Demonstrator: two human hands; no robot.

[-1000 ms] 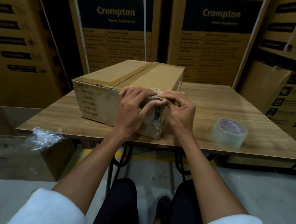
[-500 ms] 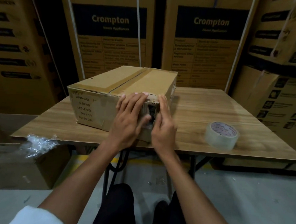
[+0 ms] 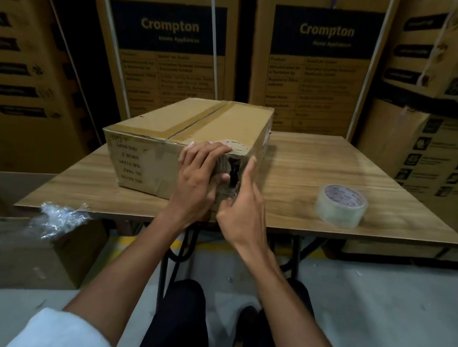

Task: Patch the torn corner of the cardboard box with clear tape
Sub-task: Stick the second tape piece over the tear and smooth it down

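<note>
Left hand [image 3: 198, 176] fingers bent; right hand [image 3: 243, 201] fingers extended.

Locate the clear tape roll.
Head view: the clear tape roll lies on the wooden table, right side near the front edge, untouched, right of the right hand and cardboard box.
</note>
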